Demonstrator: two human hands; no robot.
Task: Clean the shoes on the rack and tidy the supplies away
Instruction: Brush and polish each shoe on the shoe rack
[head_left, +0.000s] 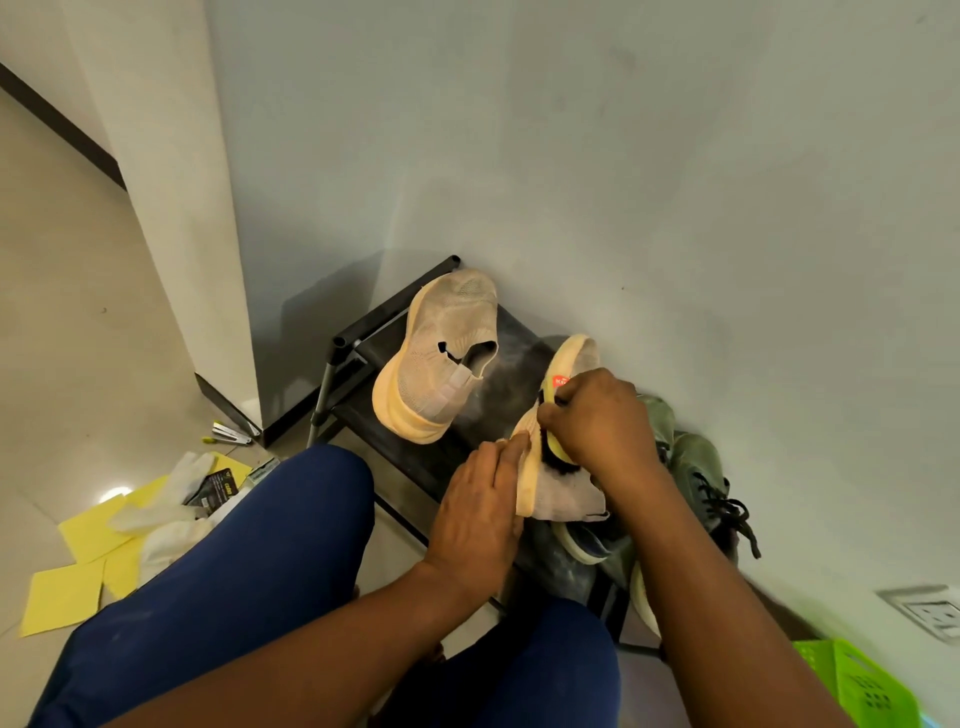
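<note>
Both hands work on one beige shoe (558, 493) at the rack's (363, 338) front edge: the left hand (480, 506) lies flat-fingered against its sole, the right hand (597, 421) grips a brush (556, 457) across its side, its long axis running away toward the wall, its mate (441, 353) standing farther back-left.

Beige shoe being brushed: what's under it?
Under the held beige shoe lie dark shoes: a grey-blue one with a pale sole directly below, green laced ones beside it. The right hand and its brush hide the rest; the rack surface below isn't visible.
</note>
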